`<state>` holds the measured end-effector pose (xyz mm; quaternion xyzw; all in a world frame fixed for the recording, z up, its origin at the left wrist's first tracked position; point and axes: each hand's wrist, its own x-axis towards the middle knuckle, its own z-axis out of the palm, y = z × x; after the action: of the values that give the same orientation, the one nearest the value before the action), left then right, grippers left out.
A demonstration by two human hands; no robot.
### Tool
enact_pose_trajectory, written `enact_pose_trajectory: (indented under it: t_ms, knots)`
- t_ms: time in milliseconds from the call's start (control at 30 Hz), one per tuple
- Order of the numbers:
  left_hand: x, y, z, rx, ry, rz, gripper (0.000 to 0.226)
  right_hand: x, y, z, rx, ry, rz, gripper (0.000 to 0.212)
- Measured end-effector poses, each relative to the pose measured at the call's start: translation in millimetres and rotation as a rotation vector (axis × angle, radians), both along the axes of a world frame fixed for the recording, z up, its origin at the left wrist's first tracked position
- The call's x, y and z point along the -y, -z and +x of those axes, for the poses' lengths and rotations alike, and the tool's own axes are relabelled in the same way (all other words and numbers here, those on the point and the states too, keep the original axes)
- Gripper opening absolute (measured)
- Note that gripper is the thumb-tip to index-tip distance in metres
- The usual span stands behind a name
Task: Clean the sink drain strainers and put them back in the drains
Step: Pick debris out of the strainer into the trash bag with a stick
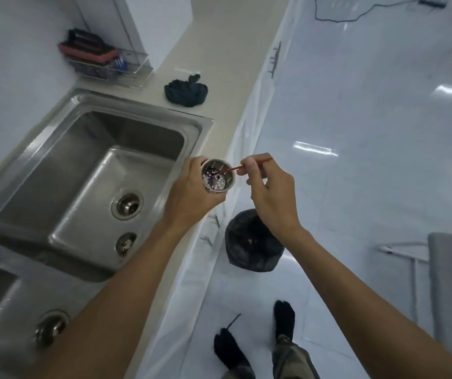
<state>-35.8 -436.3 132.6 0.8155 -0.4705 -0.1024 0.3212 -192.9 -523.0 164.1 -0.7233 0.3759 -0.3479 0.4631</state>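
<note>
My left hand [192,192] grips a perforated metal strainer basket [217,176] above the counter's front edge; bits of debris lie in its bottom. My right hand [270,192] pinches a thin red stick [240,167] whose tip reaches inside the basket. The steel sink [63,165] lies to the left, with an open drain [127,205] in the basin floor. A second round strainer [125,243] rests on the basin floor just in front of that drain. Another drain fitting [51,328] shows in the nearer basin at lower left.
A black-lined trash bin [253,242] stands on the floor below my right hand. A dark cloth [186,90] lies on the counter behind the sink. A wire rack [110,65] with sponges and brushes stands at the wall. My feet are on the white floor.
</note>
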Motion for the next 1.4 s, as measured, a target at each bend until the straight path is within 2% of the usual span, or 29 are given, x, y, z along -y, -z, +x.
enact_pose_trajectory:
  t_ms: [200, 433, 667, 900, 1033, 1100, 1200, 1300, 1400]
  knots:
    - [34, 55, -81, -0.095, 0.111, 0.062, 0.075, 19, 51, -83, -0.050, 0.155, 0.082, 0.022]
    - [57, 170, -133, -0.178, 0.128, 0.125, 0.071, 30, 167, -145, -0.099, 0.187, 0.204, 0.022]
    - [61, 291, -140, -0.248, 0.158, 0.171, 0.072, 27, 303, -157, -0.132, 0.092, 0.287, 0.021]
    - [65, 391, -141, -0.209, 0.200, 0.190, 0.075, 39, 419, -147, -0.232, 0.149, 0.202, 0.021]
    - [68, 431, -140, -0.164, 0.179, 0.221, 0.075, 46, 450, -153, -0.263, 0.203, 0.199, 0.020]
    - [67, 446, -137, -0.147, 0.171, 0.246, 0.077, 41, 458, -152, -0.264, 0.153, 0.190, 0.022]
    - [67, 458, -133, -0.130, 0.170, 0.263, 0.077, 36, 468, -146, -0.399, 0.042, 0.189, 0.029]
    - [67, 463, -127, -0.102, 0.166, 0.273, 0.076, 43, 474, -145, -0.529, 0.059, 0.128, 0.033]
    - [69, 466, -121, -0.093, 0.160, 0.287, 0.076, 41, 478, -142, -0.480, 0.073, 0.137, 0.031]
